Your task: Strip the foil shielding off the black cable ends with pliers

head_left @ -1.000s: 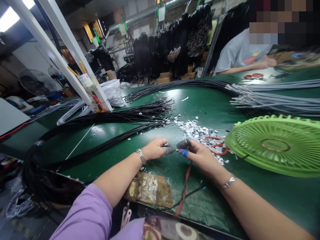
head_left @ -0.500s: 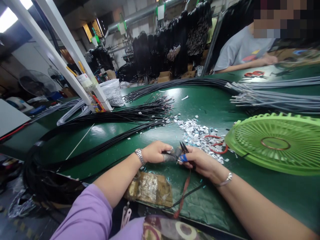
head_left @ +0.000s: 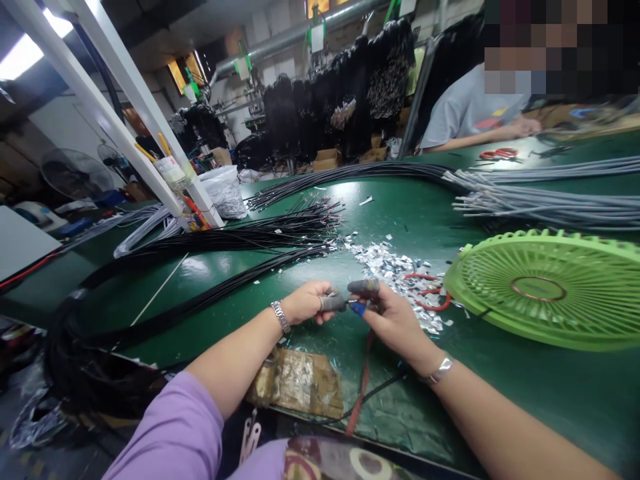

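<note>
Over the green table, my left hand [head_left: 317,303] is closed in a pinch, a grey cover on its thumb. A thin black cable end [head_left: 349,303] shows in the narrow gap between my hands. My right hand [head_left: 395,320] pinches at that end, with a grey cover on one finger and blue tape on another. The dark-bladed cutters are not visible now; my right palm may hide them. A reddish strap [head_left: 365,383] hangs below my right hand. Beyond my hands lies a pile of small silvery scraps [head_left: 383,260] with red-handled scissors [head_left: 430,293] among it.
Black cable bundles [head_left: 240,230] curve across the table's left side. Grey cables [head_left: 540,197] lie at the far right, before a co-worker [head_left: 455,117]. A green fan cover [head_left: 500,293] stands at right. A taped cardboard piece [head_left: 305,380] rests at the near edge.
The cutter blades that stuck up from my right hand no longer show. My right-hand fingers have moved to a pinch at the cable end. The view has shifted slightly.
</note>
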Demonstrator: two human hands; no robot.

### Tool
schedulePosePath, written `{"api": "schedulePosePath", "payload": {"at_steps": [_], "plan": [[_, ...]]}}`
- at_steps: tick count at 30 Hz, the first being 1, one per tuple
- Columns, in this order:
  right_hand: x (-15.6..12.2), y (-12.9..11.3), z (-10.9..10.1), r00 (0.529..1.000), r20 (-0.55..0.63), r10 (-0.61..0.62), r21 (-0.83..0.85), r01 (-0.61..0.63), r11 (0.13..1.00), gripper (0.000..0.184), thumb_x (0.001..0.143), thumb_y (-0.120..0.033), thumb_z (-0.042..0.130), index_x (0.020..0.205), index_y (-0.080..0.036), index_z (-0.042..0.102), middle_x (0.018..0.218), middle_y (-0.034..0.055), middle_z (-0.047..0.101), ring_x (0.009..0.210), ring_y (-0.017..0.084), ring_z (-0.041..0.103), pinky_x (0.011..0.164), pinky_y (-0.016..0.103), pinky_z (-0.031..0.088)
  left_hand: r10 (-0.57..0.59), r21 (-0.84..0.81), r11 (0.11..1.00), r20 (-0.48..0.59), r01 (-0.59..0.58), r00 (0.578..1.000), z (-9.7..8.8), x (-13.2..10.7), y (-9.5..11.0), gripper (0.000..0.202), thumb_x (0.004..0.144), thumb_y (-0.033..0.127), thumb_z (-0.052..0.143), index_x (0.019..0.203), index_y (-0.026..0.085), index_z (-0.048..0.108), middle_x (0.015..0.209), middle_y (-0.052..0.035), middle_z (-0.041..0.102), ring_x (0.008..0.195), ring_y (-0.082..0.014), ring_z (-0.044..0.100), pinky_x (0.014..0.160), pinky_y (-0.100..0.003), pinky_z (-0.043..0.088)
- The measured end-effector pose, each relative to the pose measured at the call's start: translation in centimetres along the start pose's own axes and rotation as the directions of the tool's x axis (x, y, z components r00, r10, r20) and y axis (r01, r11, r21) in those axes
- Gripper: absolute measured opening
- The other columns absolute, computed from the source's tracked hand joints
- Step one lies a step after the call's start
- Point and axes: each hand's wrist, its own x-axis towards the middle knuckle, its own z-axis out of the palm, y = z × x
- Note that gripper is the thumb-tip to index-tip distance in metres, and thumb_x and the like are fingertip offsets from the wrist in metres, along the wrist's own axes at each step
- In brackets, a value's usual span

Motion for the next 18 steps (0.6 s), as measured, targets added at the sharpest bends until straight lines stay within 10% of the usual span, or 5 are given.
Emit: {"api": "schedulePosePath", "payload": {"at_steps": [7,13,18], "plan": [[0.4,-0.3,0.4,0.968,0.043,0.248,0.155,-0.252,0.955,0.022,0.062,-0.028,0.068,0.079,-0.022,0.055,0.07,0.0004,0.06,0.066,0.018,0.057,0.061,0.03,0.046,0.07,0.257,0.965,-0.041,-0.057,0.997,0.0,-0.2,0.3,0.034,0.073,0.047,0.062,0.07,0.016,0.048,0.049,0.005,0.049,0.042,-0.0074,0.044,0.046,-0.021,0.035],[0.5,-1.4,0.9,0.831,0.176,0.528,0.405,-0.55,0.73,0.028,0.053,-0.03,0.072,0.067,-0.021,0.05,0.057,-0.0057,0.044,0.046,0.008,0.033,0.039,0.022,0.022,0.405,0.899,0.424,-0.077,-0.113,0.911,0.8,-1.1,1.0,0.008,0.076,0.024,0.054,0.073,0.018,0.058,0.068,-0.0045,0.061,0.065,-0.0169,0.055,0.058,-0.026,0.035],[0.8,-1.2,0.1,0.795,0.182,0.578,0.472,-0.587,0.658,0.03,0.05,-0.03,0.072,0.065,-0.022,0.048,0.053,-0.0073,0.037,0.045,0.007,0.03,0.04,0.021,0.018,0.369,0.96,0.264,-0.01,-0.094,0.929,0.6,-1.4,1.3,0.01,0.075,0.021,0.053,0.079,0.019,0.062,0.074,-0.0062,0.064,0.069,-0.0186,0.056,0.059,-0.027,0.033]]}}
